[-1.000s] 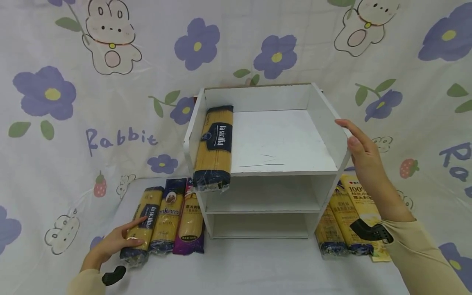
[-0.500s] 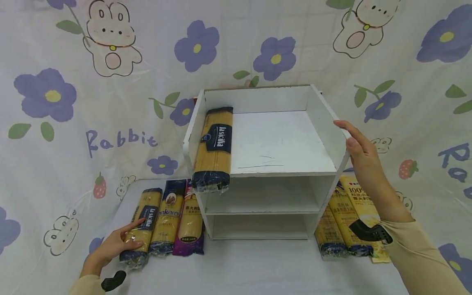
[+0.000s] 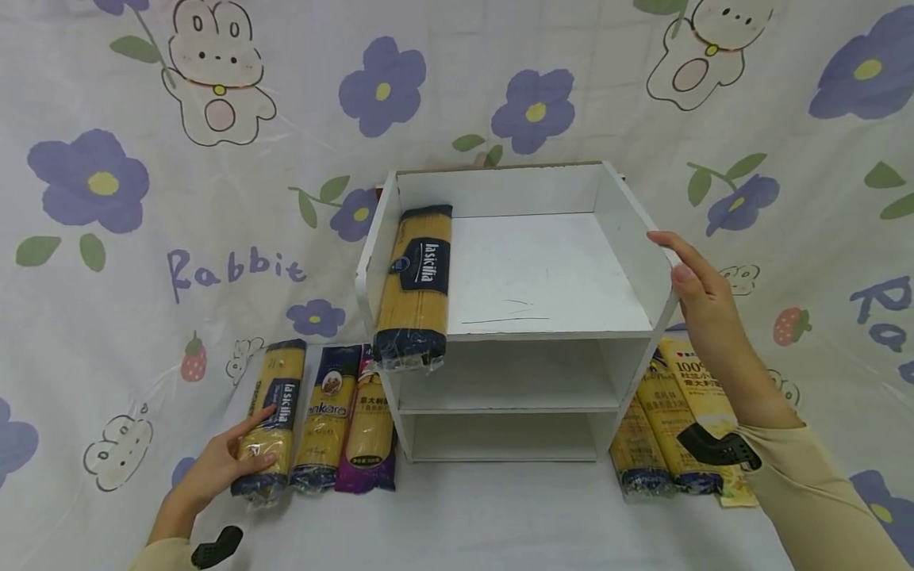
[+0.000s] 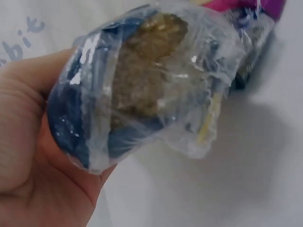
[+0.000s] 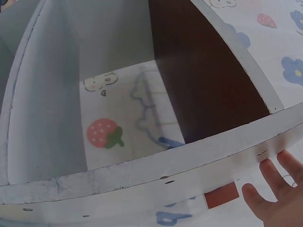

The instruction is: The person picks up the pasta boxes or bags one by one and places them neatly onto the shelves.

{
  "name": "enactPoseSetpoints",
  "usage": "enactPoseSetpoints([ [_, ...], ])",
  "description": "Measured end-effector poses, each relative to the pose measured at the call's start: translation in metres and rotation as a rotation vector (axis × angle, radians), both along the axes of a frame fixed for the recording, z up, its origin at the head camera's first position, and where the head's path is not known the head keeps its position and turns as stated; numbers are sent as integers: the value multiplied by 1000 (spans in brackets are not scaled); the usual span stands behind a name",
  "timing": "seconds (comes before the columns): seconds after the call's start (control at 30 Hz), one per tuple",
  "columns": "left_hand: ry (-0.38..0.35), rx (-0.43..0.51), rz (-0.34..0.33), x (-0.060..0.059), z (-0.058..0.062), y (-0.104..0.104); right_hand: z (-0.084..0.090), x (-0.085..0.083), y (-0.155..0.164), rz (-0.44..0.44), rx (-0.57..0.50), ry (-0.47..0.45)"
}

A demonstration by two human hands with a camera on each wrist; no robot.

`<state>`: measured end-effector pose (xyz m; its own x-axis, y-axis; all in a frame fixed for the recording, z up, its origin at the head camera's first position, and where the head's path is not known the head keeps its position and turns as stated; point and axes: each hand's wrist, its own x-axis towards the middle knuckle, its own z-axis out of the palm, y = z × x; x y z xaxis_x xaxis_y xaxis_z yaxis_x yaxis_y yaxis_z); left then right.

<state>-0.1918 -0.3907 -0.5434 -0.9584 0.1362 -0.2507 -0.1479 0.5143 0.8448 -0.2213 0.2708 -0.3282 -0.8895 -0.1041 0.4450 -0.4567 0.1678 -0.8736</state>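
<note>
Left grip (image 3: 214, 468) round spaghetti pack (image 3: 273, 420) — shelf (image 3: 646, 262) near.

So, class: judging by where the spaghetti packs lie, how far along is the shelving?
Done: one spaghetti pack lies on the white shelf's top tier. In hand: the left hand grips a second pack; the right hand rests on the shelf's side. Left: two packs beside it and three packs at the right.

The left hand (image 3: 214, 468) now grips the near end of the la sicilia spaghetti pack (image 3: 271, 416) and has raised it. The pack sits farther back and angled away from the neighbouring ankara pack (image 3: 327, 416).
</note>
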Motion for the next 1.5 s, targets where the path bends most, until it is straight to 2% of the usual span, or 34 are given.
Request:
enactPoseSetpoints([
  [0.23, 67, 73, -5, 0, 10, 10, 0, 0, 0, -2, 12, -1],
  [0.37, 129, 68, -24, 1, 20, 17, 0, 1, 0, -7, 18, -4],
  [0.6, 198, 138, -58, 4, 40, 31, 0, 1, 0, -4, 6, -8],
  [0.73, 271, 97, -64, 7, 50, 40, 1, 1, -1, -10, 7, -10],
  [0.9, 326, 59, -53, 8, 62, 49, 1, 0, -1, -11, 8, -11],
  [1.1, 444, 11, -49, 12, 80, 59, 1, 0, -1, -28, 27, -8],
  [1.33, 433, 175, -66, 22, 107, 77, 1, 0, -1, -17, 18, -2],
  [1.5, 453, 174, -41, 27, 121, 87, 0, 0, -1, -6, 9, 3],
])
